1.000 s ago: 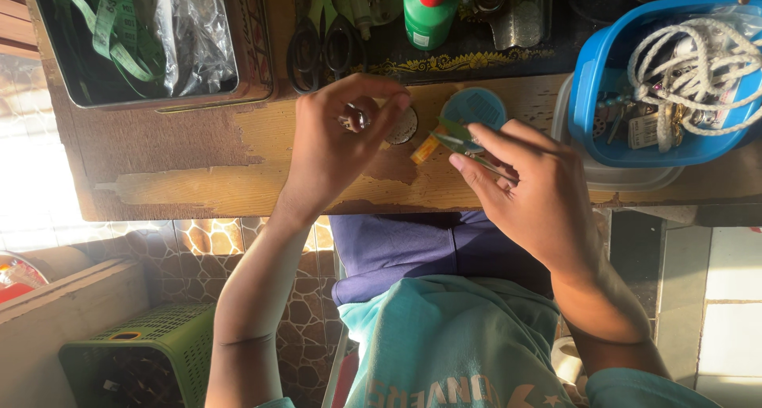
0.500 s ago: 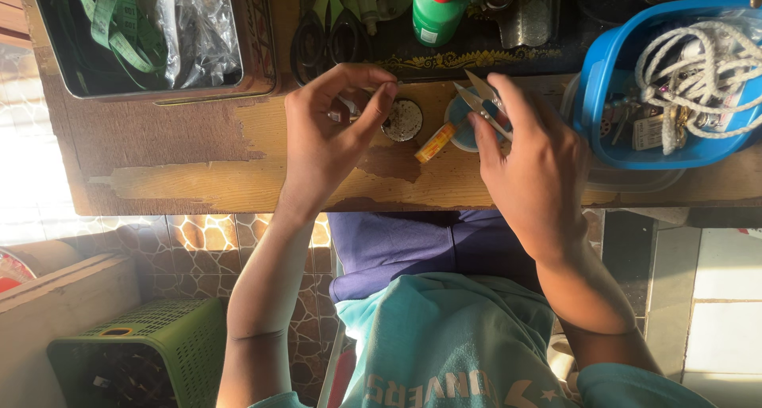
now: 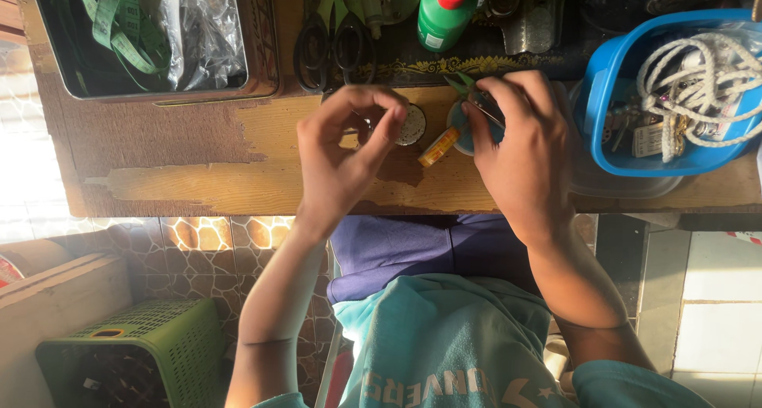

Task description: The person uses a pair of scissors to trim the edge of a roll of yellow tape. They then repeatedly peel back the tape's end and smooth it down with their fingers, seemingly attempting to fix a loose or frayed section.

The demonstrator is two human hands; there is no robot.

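Worn wood makes up the work surface, a scuffed wooden table [image 3: 198, 178] with tiled floor and a green plastic crate [image 3: 135, 352] showing below its near edge. At far left on it sits a metal tray [image 3: 262, 59] holding a green measuring tape [image 3: 111, 23] and crumpled clear plastic; at far right a blue plastic tub [image 3: 603, 130] holds coiled white cord [image 3: 698, 67]. Between them, along the far side, lie black-handled scissors [image 3: 333, 47] and a green squeeze bottle [image 3: 444, 11] with a red cap. Both hands meet at the middle of the table. The left hand [image 3: 341, 162] is curled, thumb and forefinger pinched together on something too small to make out, just left of a small round perforated disc [image 3: 411, 125] lying flat on the wood. The right hand [image 3: 528, 154] is closed around a slim green-handled tool [image 3: 470, 89], its tip pointing far and left, over a small round blue lid [image 3: 460, 130]. A short orange tube [image 3: 439, 146] lies on the wood between the hands, its long axis running diagonally from near left to far right, touching the lid's edge; the right hand is the nearer to it.
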